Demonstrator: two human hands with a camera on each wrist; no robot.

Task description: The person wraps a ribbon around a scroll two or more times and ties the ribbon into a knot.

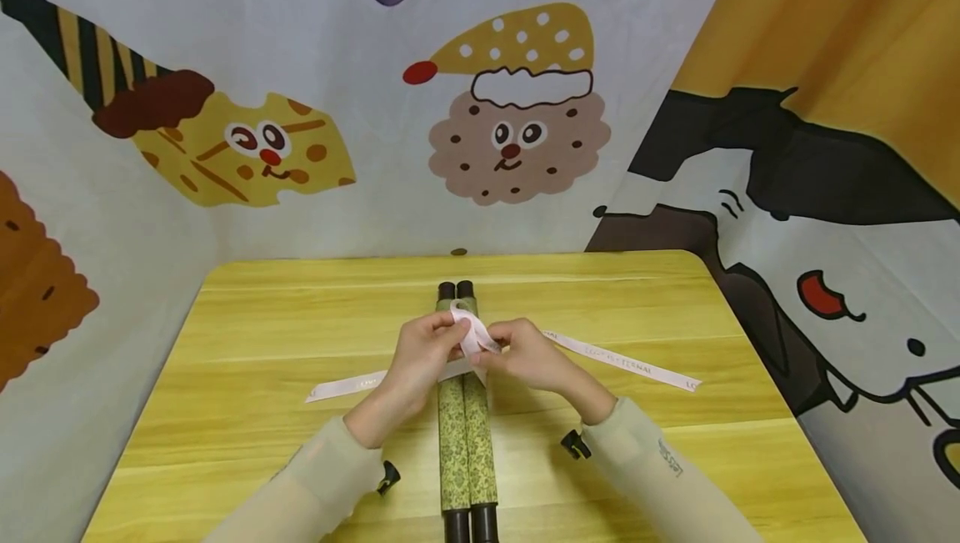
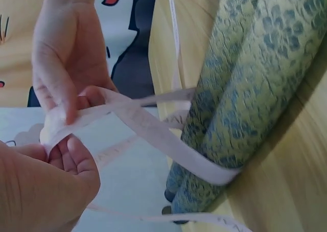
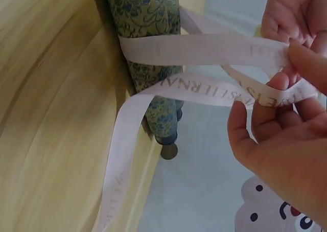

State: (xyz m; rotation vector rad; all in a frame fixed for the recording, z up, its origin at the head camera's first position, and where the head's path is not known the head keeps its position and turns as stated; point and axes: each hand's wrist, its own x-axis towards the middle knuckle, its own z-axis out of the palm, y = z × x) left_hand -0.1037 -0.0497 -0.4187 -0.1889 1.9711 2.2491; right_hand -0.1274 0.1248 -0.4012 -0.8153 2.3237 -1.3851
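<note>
Two green patterned rolls with dark end knobs, likely scrolls (image 1: 467, 443), lie side by side on the table. A pale pink ribbon (image 2: 168, 147) with printed lettering passes around both of them. Above the rolls, my left hand (image 1: 422, 355) pinches the ribbon between thumb and fingers. My right hand (image 1: 534, 355) faces it and pinches another part of the ribbon close by. Between the hands the ribbon forms a loop (image 1: 474, 333). In the right wrist view, the right hand's fingers (image 3: 265, 114) curl at the lettered strip; the exact crossing of the strands is partly hidden by fingers.
One ribbon tail (image 1: 345, 387) stretches left over the wooden table (image 1: 300, 460), and another tail (image 1: 630, 362) runs right. Behind the table's far edge hangs a white cloth (image 1: 322, 34) with cartoon prints, which continues at both sides.
</note>
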